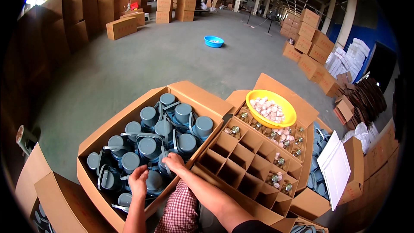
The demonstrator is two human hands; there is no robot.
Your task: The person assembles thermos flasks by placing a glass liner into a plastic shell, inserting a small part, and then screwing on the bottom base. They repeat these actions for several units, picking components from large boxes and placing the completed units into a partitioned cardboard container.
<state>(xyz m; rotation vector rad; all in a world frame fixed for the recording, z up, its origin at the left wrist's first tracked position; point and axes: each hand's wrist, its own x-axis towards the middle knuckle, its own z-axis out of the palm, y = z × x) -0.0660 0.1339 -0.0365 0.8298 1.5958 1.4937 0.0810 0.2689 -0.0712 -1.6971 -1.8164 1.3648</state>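
R hand [174, 162] curled at a lidded blue-grey plastic jug [162, 163] in the open carton [116, 127]; can't tell if it's closed on it. L hand [138, 182] half-curled by the next jug [154, 181], hold unclear. Prob. light, stiff, a bit slippery; best grip = swing handle. Neighbours tight, handles overlapping; divider carton [269, 146] close on R. Open room: straight up.

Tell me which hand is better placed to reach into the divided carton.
Right, I'd judge: the right hand is nearer the divided carton and on that carton's side. The left hand is farther off, to the left among the blue-grey jugs.
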